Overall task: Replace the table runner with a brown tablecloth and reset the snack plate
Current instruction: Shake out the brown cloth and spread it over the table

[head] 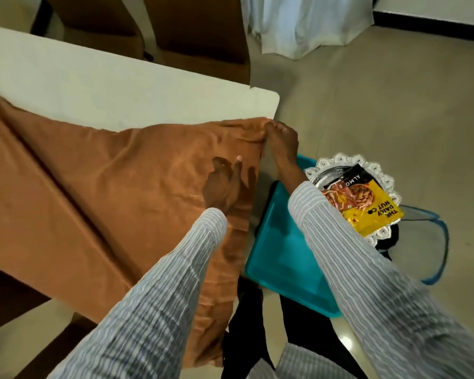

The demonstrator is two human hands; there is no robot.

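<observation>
Nearest thing in view is a teal tray (282, 255) off the table's right end, low down beside the person's legs. Just past it on the right sits the silver snack plate (340, 162) with a yellow nut packet (372, 203) and a smaller orange packet (337, 196) on it. My guess is it's parked there so the tabletop stays free while the cloth goes on.

The brown tablecloth (107, 187) covers the near half of the white table (121, 86) and hangs over the near edge and right end, so it isn't spread all the way yet. No runner visible anywhere.

The left hand (225, 184) lies flat on the cloth, fingers straight and spread, pressing it down, probably to anchor it. The right hand (281, 140) reaches further, to the cloth's far right corner at the table end, fingers curled and pinching the fabric, looks like it's ready to pull it toward the bare far side.

Brown chairs (192, 36) stand beyond the table.
</observation>
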